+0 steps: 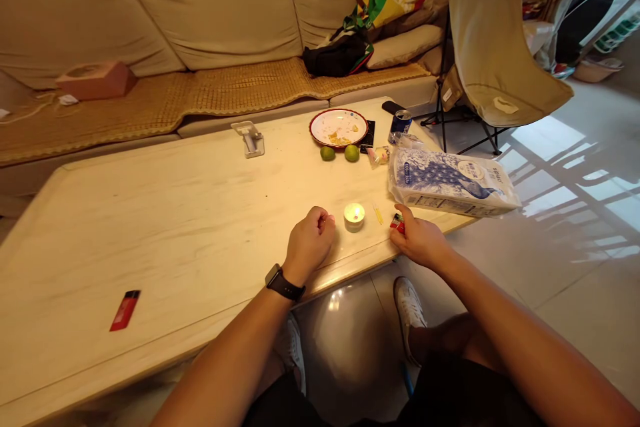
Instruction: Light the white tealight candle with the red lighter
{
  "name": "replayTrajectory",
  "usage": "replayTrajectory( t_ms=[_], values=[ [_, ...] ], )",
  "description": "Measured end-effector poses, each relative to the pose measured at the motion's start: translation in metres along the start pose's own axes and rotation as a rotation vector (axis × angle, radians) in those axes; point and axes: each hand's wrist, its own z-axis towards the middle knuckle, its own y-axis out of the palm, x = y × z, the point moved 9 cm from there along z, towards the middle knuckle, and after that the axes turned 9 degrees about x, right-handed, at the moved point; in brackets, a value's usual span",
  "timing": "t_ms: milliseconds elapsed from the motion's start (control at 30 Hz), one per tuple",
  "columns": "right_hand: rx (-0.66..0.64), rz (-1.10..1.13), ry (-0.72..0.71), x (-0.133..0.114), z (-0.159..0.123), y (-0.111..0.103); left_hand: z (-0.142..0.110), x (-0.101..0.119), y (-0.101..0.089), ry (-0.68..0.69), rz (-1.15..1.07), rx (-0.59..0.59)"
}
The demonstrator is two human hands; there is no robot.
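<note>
A small round candle [354, 219] burns on the pale tabletop between my two hands. To its left, my left hand [313, 239] rests at the table's edge with the fingers curled in; whatever is inside them, if anything, is hidden. On the candle's other side, my right hand [423, 239] has its thumb and fingers around a small red box [398, 223], partly covered by the hand. Thin yellow sticks [379, 215] lie between the candle and that box. Far to the left lies a red lighter [125, 311] with a black top.
A tissue pack [453, 180] overhangs the table's right end. Behind the candle are two green limes [352, 153], a plate [325, 133] with food scraps, a blue can [401, 125] and a white stand [249, 139]. A sofa [210, 7] and a folding chair [495, 47] stand beyond.
</note>
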Motion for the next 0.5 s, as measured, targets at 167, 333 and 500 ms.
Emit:
replayTrajectory(
  t_ms=[167,333,500],
  values=[
    [-0.006,0.018,0.013,-0.0015,0.0003,-0.0023,0.0003,-0.0014,0.0000,0.000,0.002,0.007],
    [-0.013,0.018,0.022,0.0014,0.0024,0.0012,0.0008,-0.0043,0.0010,-0.003,0.004,0.013],
    [0.001,0.019,0.007,0.0004,0.0036,0.0019,0.0007,-0.0075,0.0029,0.000,0.023,-0.001]
  ],
)
